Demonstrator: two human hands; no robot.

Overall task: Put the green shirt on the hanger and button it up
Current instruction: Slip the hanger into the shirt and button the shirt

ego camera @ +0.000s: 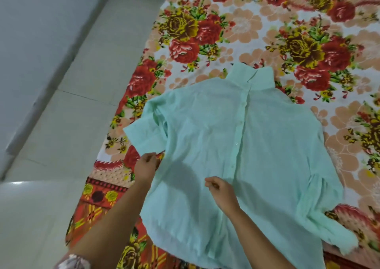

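Left hand (146, 167) pinches the green shirt (236, 155) side seam; right hand (221, 188), loosely curled, hovers; tugging could bunch the fabric.

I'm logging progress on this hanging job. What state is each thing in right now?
green shirt: spread flat on the blanket, front up, placket looks closed, not on any hanger in view
collar: at the far end, standing up
left hand: closed, pinching the shirt's side edge under the sleeve
right hand: loosely curled, on the shirt front beside the placket
floral blanket: laid flat beneath the shirt
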